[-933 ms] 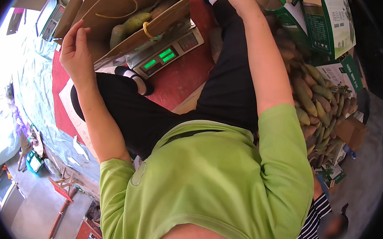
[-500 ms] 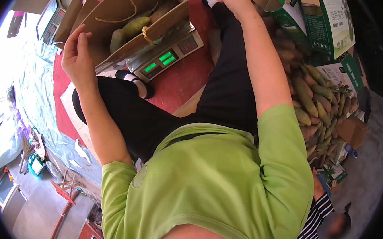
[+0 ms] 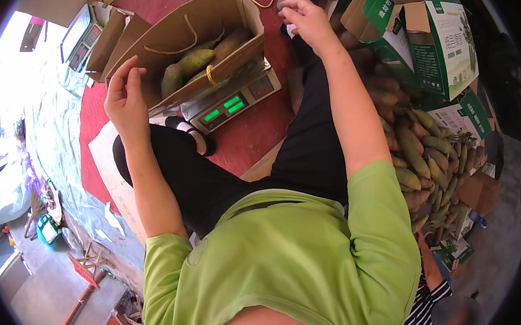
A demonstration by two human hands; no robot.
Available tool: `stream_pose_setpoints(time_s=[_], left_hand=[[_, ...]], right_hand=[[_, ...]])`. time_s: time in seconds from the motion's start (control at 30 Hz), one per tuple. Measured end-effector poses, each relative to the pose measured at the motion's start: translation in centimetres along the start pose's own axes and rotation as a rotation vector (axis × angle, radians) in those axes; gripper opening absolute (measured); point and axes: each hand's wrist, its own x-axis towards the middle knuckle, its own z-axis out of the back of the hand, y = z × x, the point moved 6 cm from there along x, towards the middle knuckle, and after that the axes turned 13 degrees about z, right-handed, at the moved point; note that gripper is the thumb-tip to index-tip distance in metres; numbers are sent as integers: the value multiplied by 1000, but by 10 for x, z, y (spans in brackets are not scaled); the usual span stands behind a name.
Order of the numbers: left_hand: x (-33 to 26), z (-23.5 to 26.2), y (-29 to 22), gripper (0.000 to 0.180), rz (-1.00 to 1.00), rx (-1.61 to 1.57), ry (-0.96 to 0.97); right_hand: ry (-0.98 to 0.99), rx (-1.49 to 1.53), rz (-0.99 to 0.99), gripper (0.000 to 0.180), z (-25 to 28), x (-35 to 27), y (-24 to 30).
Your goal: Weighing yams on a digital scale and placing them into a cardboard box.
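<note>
A brown cardboard carton (image 3: 188, 36) with yellow rope handles stands open-topped on a digital scale (image 3: 231, 109) with a lit green display. Several large green radishes (image 3: 195, 62) lie inside it. My left hand (image 3: 127, 96) is at the carton's near left end, empty, thumb and fingers apart; whether it touches the cardboard I cannot tell. Beyond the carton's right end, over my right foot, my right hand (image 3: 309, 24) has its fingers bent together. A small greyish round thing (image 3: 284, 3) shows at its fingertips, too small to name.
A large heap of radishes (image 3: 430, 156) lies to my right, beside green and white cartons (image 3: 443, 48). Another scale (image 3: 80, 38) stands at the far left. Red sheeting (image 3: 256, 138) covers the floor ahead. A person in a striped top (image 3: 425, 316) is at the lower right.
The view has shifted, so the carton and scale appear further right and lower. My right hand now shows more fully, with the greyish thing at its fingertips. My left hand stays open beside the carton.
</note>
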Motion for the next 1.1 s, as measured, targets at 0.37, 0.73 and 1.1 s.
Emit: stream_pose_setpoints(time_s=[0.37,0.73,1.1], left_hand=[[-7,0,-7,20,-1,-28,23],[11,68,-14,21,-13,15,-139],[53,125,124,43,289,658,-103]], right_hand=[[158,-90,78,49,-26,5,0],[101,-295,176,40,-25,12,18],[103,-472,244,44,-28,9,28]])
